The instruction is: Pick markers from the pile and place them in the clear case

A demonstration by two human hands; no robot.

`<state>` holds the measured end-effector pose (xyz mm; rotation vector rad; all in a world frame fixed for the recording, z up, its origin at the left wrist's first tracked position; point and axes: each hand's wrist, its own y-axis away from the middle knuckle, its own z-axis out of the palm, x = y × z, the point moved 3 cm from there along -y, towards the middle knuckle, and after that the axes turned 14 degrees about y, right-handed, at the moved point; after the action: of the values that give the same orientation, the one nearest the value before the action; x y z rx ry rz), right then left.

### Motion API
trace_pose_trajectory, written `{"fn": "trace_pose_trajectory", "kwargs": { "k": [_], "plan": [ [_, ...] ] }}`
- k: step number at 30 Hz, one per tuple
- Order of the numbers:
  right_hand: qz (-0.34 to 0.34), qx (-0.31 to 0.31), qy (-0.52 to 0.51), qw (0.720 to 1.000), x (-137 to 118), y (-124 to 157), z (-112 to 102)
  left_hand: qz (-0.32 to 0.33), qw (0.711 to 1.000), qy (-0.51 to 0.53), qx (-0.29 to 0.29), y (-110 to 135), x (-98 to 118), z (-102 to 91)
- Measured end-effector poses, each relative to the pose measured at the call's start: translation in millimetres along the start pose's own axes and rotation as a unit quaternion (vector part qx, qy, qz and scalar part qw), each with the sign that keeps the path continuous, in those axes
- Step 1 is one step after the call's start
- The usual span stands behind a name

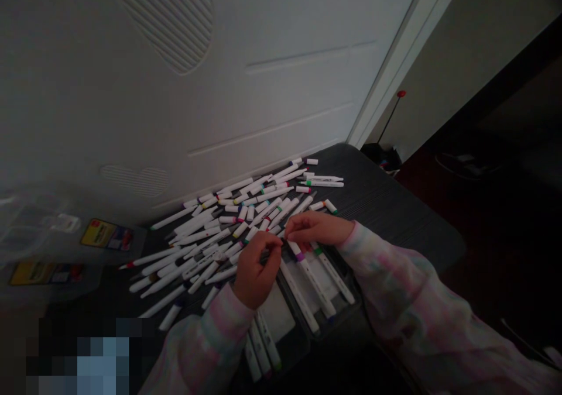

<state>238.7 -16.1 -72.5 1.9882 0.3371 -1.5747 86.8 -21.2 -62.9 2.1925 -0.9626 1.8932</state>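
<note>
My right hand is closed in a pinch at the capped end of a white marker with a purple band, which lies over an open dark case. Close beside it, my left hand has thumb and forefinger pressed together. What sits between those left fingertips is too dark to make out. Another white marker and a green-banded marker flank the purple one in the case. Several more markers rest in its left compartment.
A heap of loose white markers and caps covers the dark table to the left and behind. Clear plastic boxes with yellow labels stand at the left. A white panel with heart reliefs rises behind the table.
</note>
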Motion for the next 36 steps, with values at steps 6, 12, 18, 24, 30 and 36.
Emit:
{"fn": "trace_pose_trajectory", "kwargs": {
  "k": [6, 12, 18, 24, 30, 36],
  "plan": [
    [0.005, -0.004, 0.022, 1.000, 1.8, 3.7, -7.0, 0.000, 0.999, -0.008, -0.049, -0.9, 3.3, 5.0],
    [0.021, 0.009, 0.044, 0.999, 2.6, 9.6, -15.5, 0.030, 0.996, -0.034, -0.083, 0.3, 6.8, 9.3],
    [0.028, -0.007, 0.096, 0.995, 3.3, 13.8, -19.8, 0.060, 0.987, -0.065, -0.135, 2.8, 5.7, 15.9],
    [0.032, -0.008, 0.115, 0.993, 2.3, 14.1, -19.0, 0.144, 0.936, -0.186, -0.263, 10.7, 24.5, 30.8],
    [0.045, -0.004, 0.114, 0.992, 0.0, 12.9, -18.3, 0.151, 0.892, -0.228, -0.359, 24.7, 35.3, 48.5],
    [0.054, -0.002, 0.172, 0.984, -3.0, 14.3, -17.0, 0.148, 0.885, -0.244, -0.367, 30.0, 23.4, 55.6]
  ]
}}
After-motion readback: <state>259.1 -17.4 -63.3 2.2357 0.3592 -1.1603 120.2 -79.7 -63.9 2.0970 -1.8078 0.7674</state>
